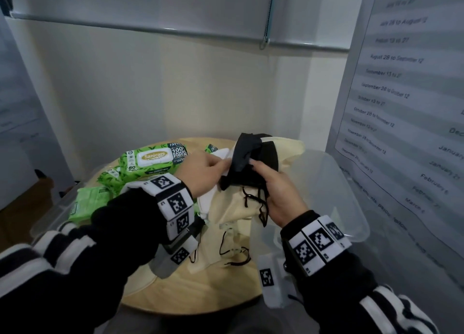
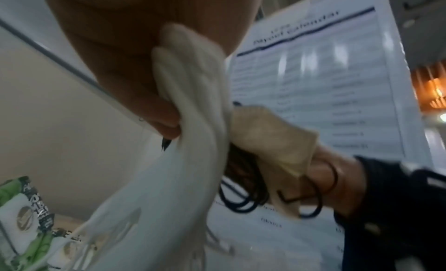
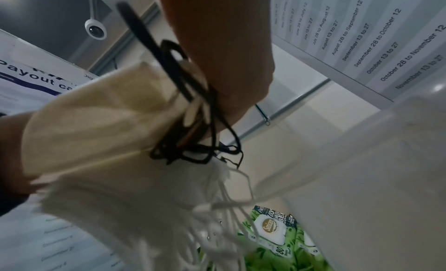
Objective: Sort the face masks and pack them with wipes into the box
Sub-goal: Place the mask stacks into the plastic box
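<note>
Above the round wooden table [image 1: 200,291] both hands hold a mixed bundle of face masks. My left hand [image 1: 221,165] pinches the white masks [image 1: 222,155] [image 2: 193,84] at their upper edge. My right hand [image 1: 258,168] grips the black masks [image 1: 251,148] together with the cream masks [image 1: 288,148] [image 3: 96,122]. Black ear loops [image 3: 193,122] dangle past that palm and white loops hang lower. Green wipes packs [image 1: 153,160] [image 3: 272,229] lie stacked at the back left. The clear plastic box [image 1: 351,208] stands open at the right.
A printed calendar sheet [image 1: 401,95] covers the wall close on the right, just behind the box. A flat green pack [image 1: 85,205] lies at the table's left on clear plastic. A roller blind and cream wall [image 1: 163,82] close off the back.
</note>
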`<state>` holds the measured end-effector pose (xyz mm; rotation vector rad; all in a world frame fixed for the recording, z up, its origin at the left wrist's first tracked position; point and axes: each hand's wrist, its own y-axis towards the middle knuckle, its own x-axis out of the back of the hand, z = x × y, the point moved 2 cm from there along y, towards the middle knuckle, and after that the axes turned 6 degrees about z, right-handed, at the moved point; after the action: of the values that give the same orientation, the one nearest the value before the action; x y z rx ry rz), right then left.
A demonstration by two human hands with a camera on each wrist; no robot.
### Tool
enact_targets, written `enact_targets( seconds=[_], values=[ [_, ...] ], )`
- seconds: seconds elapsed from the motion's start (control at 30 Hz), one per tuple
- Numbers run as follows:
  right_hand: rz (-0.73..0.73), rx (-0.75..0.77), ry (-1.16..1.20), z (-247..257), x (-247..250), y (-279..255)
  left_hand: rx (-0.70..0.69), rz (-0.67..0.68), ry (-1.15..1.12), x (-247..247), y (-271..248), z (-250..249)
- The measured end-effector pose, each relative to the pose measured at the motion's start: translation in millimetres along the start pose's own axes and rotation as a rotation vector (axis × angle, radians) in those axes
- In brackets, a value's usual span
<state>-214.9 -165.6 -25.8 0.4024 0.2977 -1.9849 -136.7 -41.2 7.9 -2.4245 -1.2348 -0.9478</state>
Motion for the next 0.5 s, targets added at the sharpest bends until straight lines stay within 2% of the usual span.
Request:
enact_targets(
  seconds=[0.13, 0.3, 0.4, 0.5],
  values=[
    [-0.024, 0.043, -0.08, -2, 2, -2, -0.083, -0.017, 0.011, -8, -2, -6],
    [-0.138, 0.06, -0.137, 5, 6, 2, -0.099, 0.121, -0.094, -12, -13, -14],
    [-0.151, 0.058, -0.126, 10, 2, 5, -0.132, 0.016, -0.016, -7, -6, -19],
    [-0.15, 0.057, -0.125, 14, 3, 6, -0.049, 0.009, -0.1, -3, -2, -21]
  ],
)
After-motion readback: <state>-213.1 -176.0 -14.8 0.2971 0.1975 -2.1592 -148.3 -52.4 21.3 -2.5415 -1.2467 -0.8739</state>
